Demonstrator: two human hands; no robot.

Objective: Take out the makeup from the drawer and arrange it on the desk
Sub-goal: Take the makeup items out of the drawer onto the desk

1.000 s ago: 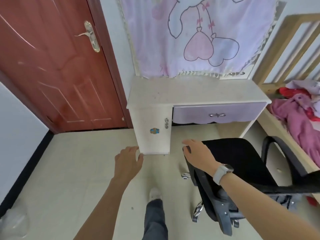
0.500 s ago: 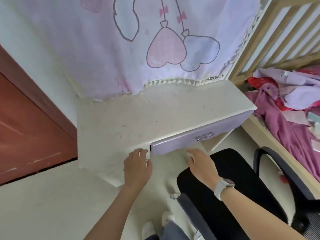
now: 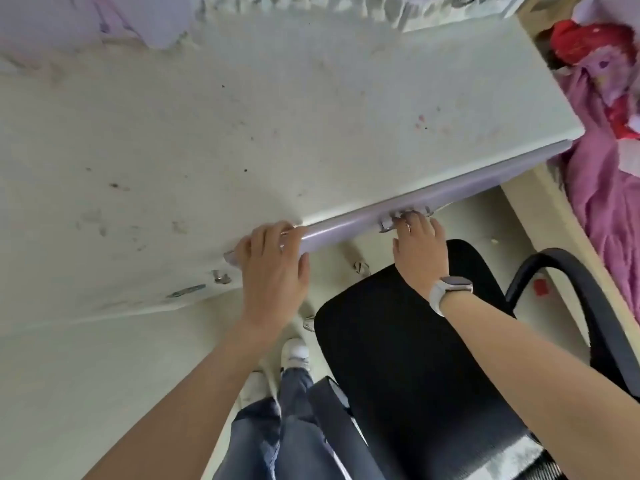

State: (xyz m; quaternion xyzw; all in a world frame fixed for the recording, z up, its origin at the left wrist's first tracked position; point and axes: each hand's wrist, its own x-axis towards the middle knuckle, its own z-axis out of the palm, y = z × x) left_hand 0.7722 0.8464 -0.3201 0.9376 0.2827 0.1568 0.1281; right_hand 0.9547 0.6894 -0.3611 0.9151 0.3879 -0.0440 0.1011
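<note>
A cream desk (image 3: pixel 277 126) fills the upper view, its top bare and stained. Under its front edge runs the lilac drawer front (image 3: pixel 346 226), closed or nearly so. My right hand (image 3: pixel 420 249) reaches up to the metal drawer handle (image 3: pixel 405 218), fingers curled on it. My left hand (image 3: pixel 273 271) lies over the desk's front edge at the drawer's left end, fingers curled over the edge. No makeup is visible; the drawer's inside is hidden.
A black office chair (image 3: pixel 415 358) stands right under my right arm, its armrest (image 3: pixel 588 306) to the right. A bed with pink and red clothes (image 3: pixel 609 168) lies at far right. My legs and white shoes (image 3: pixel 294 351) are on the pale floor below.
I have stepped up close to the desk. My right hand rose from the chair to the drawer handle. My left hand settled on the desk edge at the drawer's left end.
</note>
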